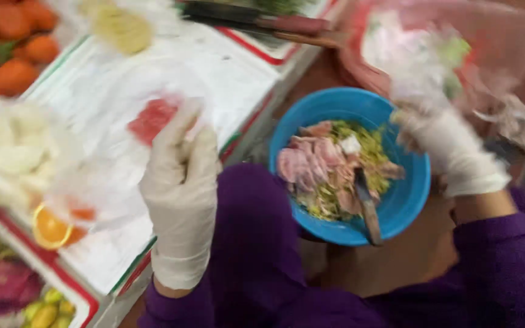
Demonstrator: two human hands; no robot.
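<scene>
My left hand, in a white glove with a purple sleeve, reaches onto a white board and its fingers touch a clear plastic bag holding a red fruit piece. My right hand, also gloved, is raised beside the right rim of a blue bowl, gripping a clear plastic bag of white and green pieces. The bowl holds pink slices and green-yellow shreds, with a dark utensil resting in it. The picture is motion-blurred.
Orange fruits are piled at the top left. Pale peeled pieces in plastic and a halved orange lie at the left. A knife with a reddish handle rests at the top. Yellow-green fruits sit at the bottom left.
</scene>
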